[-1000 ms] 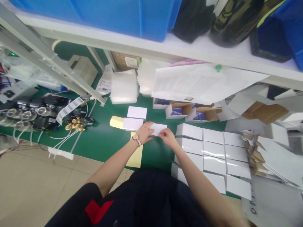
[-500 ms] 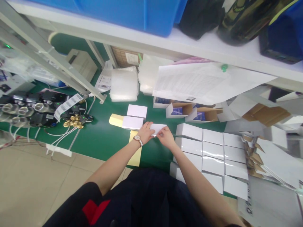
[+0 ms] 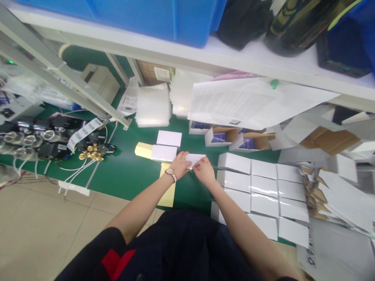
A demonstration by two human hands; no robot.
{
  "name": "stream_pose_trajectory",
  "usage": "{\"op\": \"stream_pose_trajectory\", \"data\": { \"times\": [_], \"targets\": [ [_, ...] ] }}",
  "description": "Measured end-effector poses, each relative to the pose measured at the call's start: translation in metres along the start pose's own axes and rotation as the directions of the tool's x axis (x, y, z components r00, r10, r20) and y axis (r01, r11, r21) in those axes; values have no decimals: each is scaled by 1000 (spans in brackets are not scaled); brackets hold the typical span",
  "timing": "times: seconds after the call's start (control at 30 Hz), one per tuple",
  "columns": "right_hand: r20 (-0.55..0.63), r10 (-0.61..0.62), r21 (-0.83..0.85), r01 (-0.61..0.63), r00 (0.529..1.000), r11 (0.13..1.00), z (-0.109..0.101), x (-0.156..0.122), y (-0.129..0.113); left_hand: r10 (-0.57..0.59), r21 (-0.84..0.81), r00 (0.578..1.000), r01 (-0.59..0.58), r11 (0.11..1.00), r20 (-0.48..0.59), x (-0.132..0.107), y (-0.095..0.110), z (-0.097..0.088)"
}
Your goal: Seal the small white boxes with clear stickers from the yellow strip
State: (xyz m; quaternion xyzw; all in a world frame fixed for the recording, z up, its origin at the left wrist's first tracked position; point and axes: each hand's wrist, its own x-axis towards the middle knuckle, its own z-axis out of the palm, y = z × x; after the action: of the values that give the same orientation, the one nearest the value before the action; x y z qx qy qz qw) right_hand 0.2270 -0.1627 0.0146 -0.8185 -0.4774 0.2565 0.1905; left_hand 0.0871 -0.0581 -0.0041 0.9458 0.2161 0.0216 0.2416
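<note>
Between both hands, over the green bench, is a small white paper (image 3: 195, 159), perhaps a folded leaflet. My left hand (image 3: 180, 165), with a watch at the wrist, presses on its left part, fingers closed on it. The fingertips of my right hand (image 3: 204, 171) pinch its lower right edge. Just left of my left hand lies a stack of white papers (image 3: 164, 152), with a second white stack (image 3: 169, 138) behind it. A yellow sheet (image 3: 166, 194) lies partly under my left wrist, and a yellow folded piece (image 3: 143, 150) sits farther left.
Rows of closed white boxes (image 3: 263, 187) stand to the right, beside flattened cartons (image 3: 345, 199). Open boxes (image 3: 222, 136) with blue contents are behind. Clear plastic bags (image 3: 152, 104) are stacked at the back. Brass-fitted valves (image 3: 92, 152) lie left. A shelf (image 3: 123, 48) overhangs the bench.
The hands stay in almost the same place on the white paper. The right fingers have shifted very slightly along its edge, and the view has tilted a little.
</note>
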Motion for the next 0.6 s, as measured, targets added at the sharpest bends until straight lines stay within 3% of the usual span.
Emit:
{"op": "stream_pose_trajectory", "data": {
  "times": [0.4, 0.6],
  "targets": [
    [-8, 116, -58, -116, 993, 992, -7, 2, -8, 3, 39, 1000, -4, 999, 12, 1, 0, 0],
    [90, -102, 23, 100, 991, 995, -21, 6, 15, 5, 19, 1000, -6, 1000, 15, 2, 0, -3]
  ]
}}
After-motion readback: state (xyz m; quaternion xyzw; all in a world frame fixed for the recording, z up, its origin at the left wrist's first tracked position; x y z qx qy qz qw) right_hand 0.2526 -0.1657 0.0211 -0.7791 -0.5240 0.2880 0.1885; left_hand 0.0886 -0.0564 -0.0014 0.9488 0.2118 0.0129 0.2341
